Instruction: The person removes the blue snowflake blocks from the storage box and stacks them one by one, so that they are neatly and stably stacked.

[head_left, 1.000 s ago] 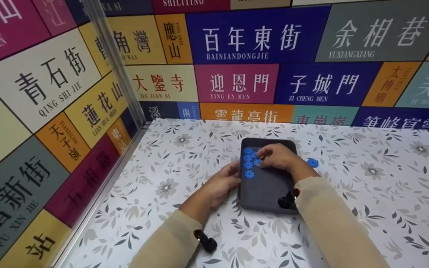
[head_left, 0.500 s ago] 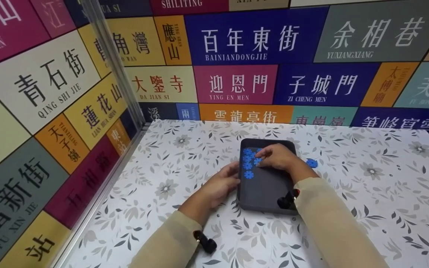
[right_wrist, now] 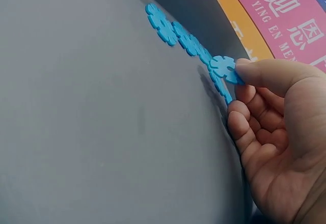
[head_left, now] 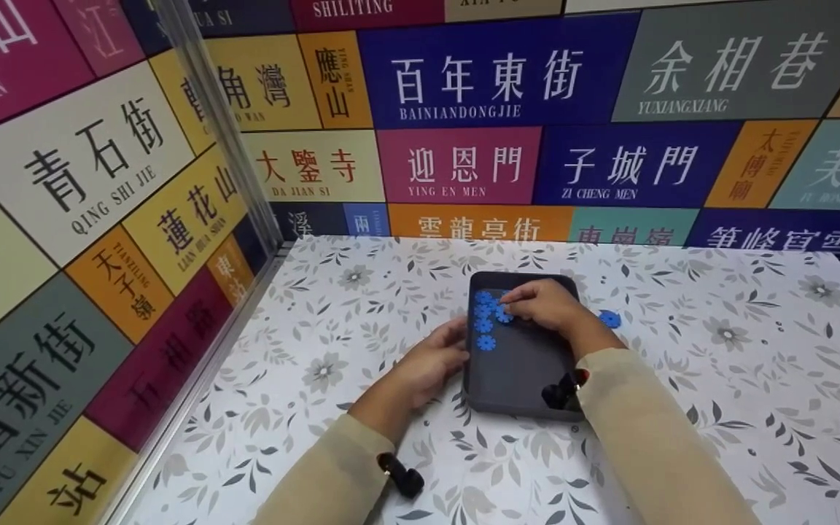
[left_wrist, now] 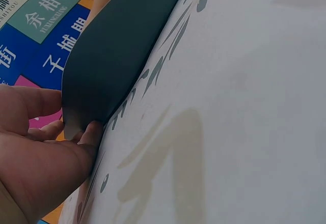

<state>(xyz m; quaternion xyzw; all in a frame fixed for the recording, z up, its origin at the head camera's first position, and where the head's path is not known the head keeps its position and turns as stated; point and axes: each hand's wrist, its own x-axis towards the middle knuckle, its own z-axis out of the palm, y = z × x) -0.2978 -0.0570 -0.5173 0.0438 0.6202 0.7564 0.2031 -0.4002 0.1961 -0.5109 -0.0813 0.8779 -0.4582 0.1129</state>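
Hand (right_wrist: 294,132) pinches disc (right_wrist: 222,67): right wrist clear, head uncertain.

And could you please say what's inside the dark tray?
Several notched blue pieces lie in the dark tray; the right hand pinches another piece. Anything beneath that hand is hidden.

even light covers the bench (head_left: 777,408) around the hands (head_left: 547,306). the wrist views look dimmer and greyer.
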